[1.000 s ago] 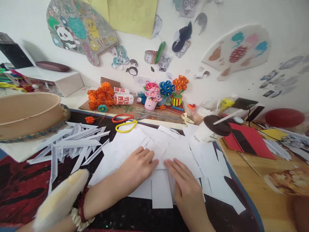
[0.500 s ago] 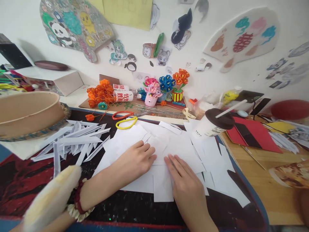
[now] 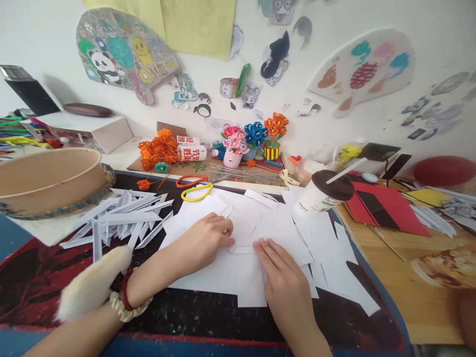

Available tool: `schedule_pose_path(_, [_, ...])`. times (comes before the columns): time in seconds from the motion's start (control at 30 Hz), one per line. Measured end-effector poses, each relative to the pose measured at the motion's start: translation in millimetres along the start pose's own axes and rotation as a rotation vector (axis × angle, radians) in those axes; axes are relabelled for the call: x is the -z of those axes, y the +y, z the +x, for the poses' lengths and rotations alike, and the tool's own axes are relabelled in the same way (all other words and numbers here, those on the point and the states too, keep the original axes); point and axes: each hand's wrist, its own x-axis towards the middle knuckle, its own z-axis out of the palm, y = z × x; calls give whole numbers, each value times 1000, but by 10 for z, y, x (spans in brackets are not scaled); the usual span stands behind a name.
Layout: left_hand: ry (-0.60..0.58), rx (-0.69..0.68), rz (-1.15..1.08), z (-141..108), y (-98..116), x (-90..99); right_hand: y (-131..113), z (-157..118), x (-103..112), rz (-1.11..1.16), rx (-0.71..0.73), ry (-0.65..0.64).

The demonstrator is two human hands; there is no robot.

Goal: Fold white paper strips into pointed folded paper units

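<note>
White paper sheets [image 3: 208, 275] lie overlapped on the dark mat. A small sheet [image 3: 252, 285] with a folded upper edge sits between my hands. My left hand [image 3: 213, 237] is curled, with fingertips at the left end of that folded edge; whether paper is pinched in them is hidden. My right hand [image 3: 284, 277] lies with fingers extended, its fingertips pressing on the paper at the right end of the fold. A pile of folded paper strips [image 3: 130, 217] is left of my left hand. Scissors with red and yellow handles [image 3: 197, 192] lie behind the sheets.
A lidded cup with a straw [image 3: 325, 191] stands at the right behind the sheets. A round basket [image 3: 52, 173] is at the far left. Pipe-cleaner flowers [image 3: 159, 148] and small flower pots [image 3: 272, 150] line the back. A red folder [image 3: 386, 208] lies on the right.
My left hand has shifted slightly left along the paper, and more of the folded edge shows. My right hand stays at nearly the same place. The camera view has shifted a little.
</note>
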Motion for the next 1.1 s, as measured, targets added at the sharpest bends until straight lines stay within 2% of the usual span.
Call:
schedule_pose_path(0.13, [156, 150, -143, 26, 123, -37, 3, -24, 4, 63, -29, -33])
schedule_pose_path(0.33, [17, 308, -141, 116, 259, -113, 21, -17, 26, 201, -123, -99])
schedule_pose_path(0.47, [-4, 369, -227, 124, 239, -131, 88, 91, 89, 267, -137, -147])
schedule_pose_path(0.53, [-4, 384, -265, 117, 232, -129, 136, 183, 139, 287, -131, -220])
schedule_pose_path(0.67, [16, 371, -293, 109, 228, -125, 215, 398, 204, 324, -84, -397])
schedule_pose_path(0.77, [29, 369, -277, 107, 214, -112, 244, 504, 167, 367, -47, -442])
schedule_pose_path(0.93, [7, 281, -192, 85, 175, -45, 251, 479, 58, 511, -91, -376])
schedule_pose_path(1.1, [-13, 152, -29, 49, 153, -7, 225, 401, 76, 412, 65, -298])
